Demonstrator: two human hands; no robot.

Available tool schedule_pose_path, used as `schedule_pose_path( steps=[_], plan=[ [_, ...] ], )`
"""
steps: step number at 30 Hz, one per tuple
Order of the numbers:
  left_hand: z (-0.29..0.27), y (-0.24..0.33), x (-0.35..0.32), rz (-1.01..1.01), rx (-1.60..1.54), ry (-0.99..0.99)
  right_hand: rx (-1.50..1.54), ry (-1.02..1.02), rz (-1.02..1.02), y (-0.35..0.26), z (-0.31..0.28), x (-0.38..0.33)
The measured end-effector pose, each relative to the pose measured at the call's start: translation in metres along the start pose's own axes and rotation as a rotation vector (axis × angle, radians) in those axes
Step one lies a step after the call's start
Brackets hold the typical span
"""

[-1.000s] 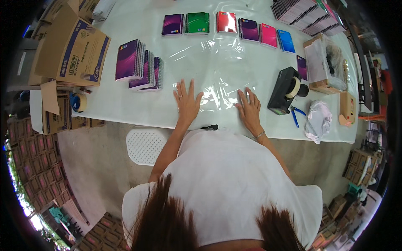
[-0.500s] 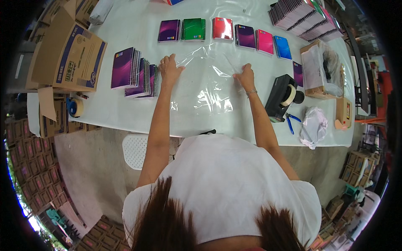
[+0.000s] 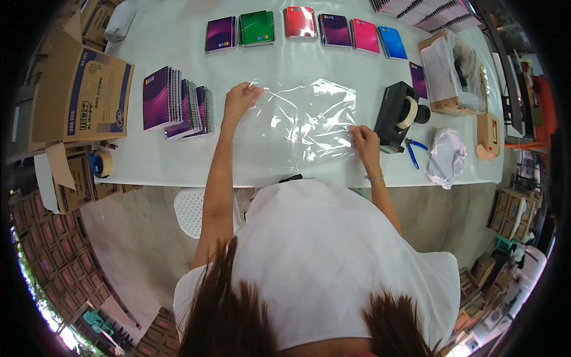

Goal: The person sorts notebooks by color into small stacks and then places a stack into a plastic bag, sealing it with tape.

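Observation:
A clear plastic sheet (image 3: 297, 128), creased and shiny, is spread between my hands over the white table. My left hand (image 3: 241, 101) is closed on its upper left corner, thumb and fingers pinched together. At the sheet's right edge my right hand (image 3: 364, 141) pinches the film, lower and nearer to me. Left of my left hand stand stacks of purple spiral notebooks (image 3: 157, 101). Beyond the sheet lies a row of small spiral notebooks, among them a green notebook (image 3: 256, 28), a red notebook (image 3: 300, 22) and a blue notebook (image 3: 392, 43).
Right of the sheet are a black tape dispenser (image 3: 389, 122), blue-handled pliers (image 3: 413, 153), a crumpled white bundle (image 3: 447, 157) and an open carton (image 3: 455, 74). A large cardboard box (image 3: 89, 89) and a tape roll (image 3: 102, 163) sit at the left. Notebook piles (image 3: 425, 13) stand far right.
My right hand has come nearer to me and slightly right, holding the sheet's right edge. My left hand stays at the left corner. The table appears shifted as my head moved.

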State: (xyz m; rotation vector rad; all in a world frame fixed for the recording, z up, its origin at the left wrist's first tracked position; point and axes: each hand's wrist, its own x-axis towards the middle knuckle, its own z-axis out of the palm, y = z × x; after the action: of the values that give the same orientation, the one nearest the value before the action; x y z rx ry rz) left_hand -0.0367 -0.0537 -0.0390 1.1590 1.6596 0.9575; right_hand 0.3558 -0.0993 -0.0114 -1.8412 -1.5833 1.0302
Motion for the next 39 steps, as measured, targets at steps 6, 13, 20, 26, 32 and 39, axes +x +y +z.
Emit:
schedule_pose_path(
  steps=[6,13,20,26,32,39],
  plan=[
    [0.002,0.006,-0.015,-0.025,0.157,0.157,0.109,-0.048,-0.156,0.000,0.004,-0.022],
    [0.044,0.027,-0.051,0.372,0.601,0.407,0.143,-0.041,-0.111,0.006,0.005,-0.032],
    [0.105,0.040,-0.092,0.596,0.526,0.093,0.101,0.018,-0.042,0.002,0.002,-0.043],
    [0.148,0.046,-0.093,0.682,0.573,-0.206,-0.268,0.446,-0.375,-0.022,-0.011,-0.061],
    [0.157,0.043,-0.100,0.832,0.665,-0.468,-0.204,0.749,-0.371,-0.017,-0.038,-0.055],
    [0.155,0.035,-0.106,0.859,0.672,-0.522,-0.372,0.698,-0.419,0.010,-0.108,-0.002]
  ],
)
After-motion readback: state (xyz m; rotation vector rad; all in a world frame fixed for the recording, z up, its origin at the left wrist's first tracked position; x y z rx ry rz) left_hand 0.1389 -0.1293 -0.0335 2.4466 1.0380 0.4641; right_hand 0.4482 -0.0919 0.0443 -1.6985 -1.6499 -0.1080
